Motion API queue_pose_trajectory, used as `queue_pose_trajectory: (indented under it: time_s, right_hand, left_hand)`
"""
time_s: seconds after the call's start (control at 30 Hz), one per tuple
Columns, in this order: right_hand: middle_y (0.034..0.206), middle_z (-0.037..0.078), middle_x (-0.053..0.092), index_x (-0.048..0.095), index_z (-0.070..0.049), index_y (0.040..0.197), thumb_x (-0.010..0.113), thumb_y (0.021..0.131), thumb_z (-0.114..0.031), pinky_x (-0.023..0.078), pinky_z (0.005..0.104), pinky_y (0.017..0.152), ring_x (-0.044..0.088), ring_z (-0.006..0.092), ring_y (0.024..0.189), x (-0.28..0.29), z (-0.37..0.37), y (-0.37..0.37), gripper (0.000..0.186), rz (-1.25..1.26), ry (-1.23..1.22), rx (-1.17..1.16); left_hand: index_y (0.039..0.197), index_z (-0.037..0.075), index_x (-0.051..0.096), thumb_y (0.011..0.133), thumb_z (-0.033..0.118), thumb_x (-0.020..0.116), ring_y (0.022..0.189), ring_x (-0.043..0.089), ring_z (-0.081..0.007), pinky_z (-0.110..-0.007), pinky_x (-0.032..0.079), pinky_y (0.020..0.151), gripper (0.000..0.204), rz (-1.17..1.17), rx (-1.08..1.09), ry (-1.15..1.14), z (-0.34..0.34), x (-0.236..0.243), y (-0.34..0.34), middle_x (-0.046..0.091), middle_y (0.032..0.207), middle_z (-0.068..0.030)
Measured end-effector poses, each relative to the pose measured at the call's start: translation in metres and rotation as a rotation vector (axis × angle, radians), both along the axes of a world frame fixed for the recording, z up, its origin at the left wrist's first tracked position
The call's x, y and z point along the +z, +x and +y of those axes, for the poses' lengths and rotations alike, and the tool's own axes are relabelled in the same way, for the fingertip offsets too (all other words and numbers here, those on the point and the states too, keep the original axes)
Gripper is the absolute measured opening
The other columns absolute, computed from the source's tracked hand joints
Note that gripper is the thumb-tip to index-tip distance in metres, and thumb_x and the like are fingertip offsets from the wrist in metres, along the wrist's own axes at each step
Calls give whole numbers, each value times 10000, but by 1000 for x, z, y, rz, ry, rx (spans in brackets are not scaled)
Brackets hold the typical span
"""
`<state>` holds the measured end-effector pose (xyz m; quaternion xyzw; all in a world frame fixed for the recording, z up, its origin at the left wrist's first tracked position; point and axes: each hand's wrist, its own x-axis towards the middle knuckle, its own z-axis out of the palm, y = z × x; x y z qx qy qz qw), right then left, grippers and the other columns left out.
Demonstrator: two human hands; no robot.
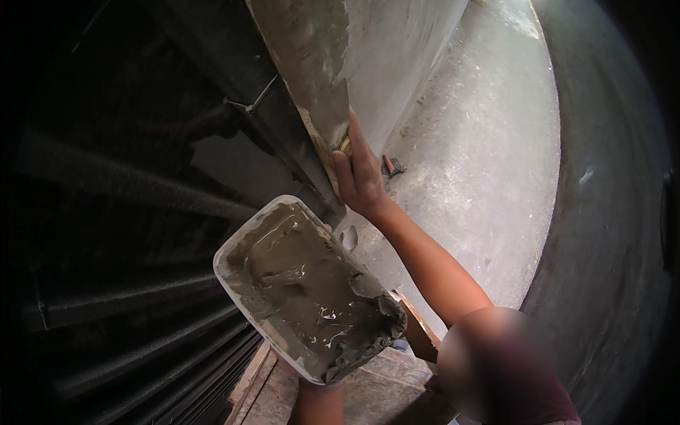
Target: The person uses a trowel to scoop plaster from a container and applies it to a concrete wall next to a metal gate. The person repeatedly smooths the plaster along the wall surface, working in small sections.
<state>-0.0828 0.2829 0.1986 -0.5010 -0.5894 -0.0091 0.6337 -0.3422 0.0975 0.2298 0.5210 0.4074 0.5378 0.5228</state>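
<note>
My right hand [361,170] is closed round the yellowish handle of a putty knife [331,113]. The knife's broad grey blade lies against the wet grey strip [304,49] along the wall's edge. Below and left of it, a white rectangular plastic tub [228,248] is held up, tilted, with wet grey plaster [297,283] inside. Thick plaster is heaped on the tub's lower right rim. My left forearm [319,405] reaches under the tub and supports it from beneath; the fingers are hidden.
The pale wall [389,64] rises beyond my right hand. Far below, a small red-handled tool [389,165] lies on the grey floor [489,170]. A worn wooden platform [386,382] is beneath me. Dark ribbed surfaces [142,297] fill the left side.
</note>
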Motion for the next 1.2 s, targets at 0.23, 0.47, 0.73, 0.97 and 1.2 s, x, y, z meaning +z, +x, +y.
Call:
queue_pose_trajectory:
  time_s: [0.23, 0.47, 0.73, 0.97, 1.2]
  right_hand:
    - [1247, 266, 687, 231, 27, 1744, 615, 1079, -68, 533, 443, 980, 680, 370, 1041, -11, -19, 1, 773, 4, -60, -116]
    - [1236, 288, 683, 254, 12, 1744, 602, 1093, -104, 536, 452, 986, 692, 401, 1070, 33, -3, -7, 747, 44, -78, -110]
    - [1458, 357, 606, 274, 12, 1736, 574, 1103, -85, 502, 487, 1103, 632, 486, 1333, 10, -29, -3, 707, 1, -171, -83]
    - [1613, 396, 485, 256, 40, 1730, 546, 1108, -73, 429, 501, 1215, 539, 497, 1482, 40, -16, 1, 695, 112, -163, 44]
    - [1673, 368, 432, 211, 61, 1732, 517, 1120, -66, 375, 486, 1271, 442, 483, 1572, 6, -51, 10, 696, 36, -315, 0]
  left_hand:
    - [1709, 18, 318, 1176, 532, 417, 1475, 565, -364, -517, 477, 1218, 747, -39, -10, -26, -3, -1, -2, 467, 1690, -211]
    - [1710, 25, 318, 1179, 529, 407, 1476, 563, -364, -518, 479, 1217, 738, -86, -26, -58, -4, 0, -3, 463, 1694, -210]
    - [1712, 32, 319, 1182, 526, 395, 1478, 560, -365, -519, 482, 1215, 729, -154, -43, -94, -3, 0, -2, 457, 1698, -208]
    - [1714, 38, 319, 1184, 523, 385, 1479, 558, -366, -519, 484, 1214, 721, -257, -58, -134, -1, -1, 1, 452, 1702, -207]
    - [1716, 45, 320, 1187, 520, 375, 1480, 555, -367, -520, 486, 1212, 713, -456, -120, -204, 6, 9, 9, 448, 1706, -206]
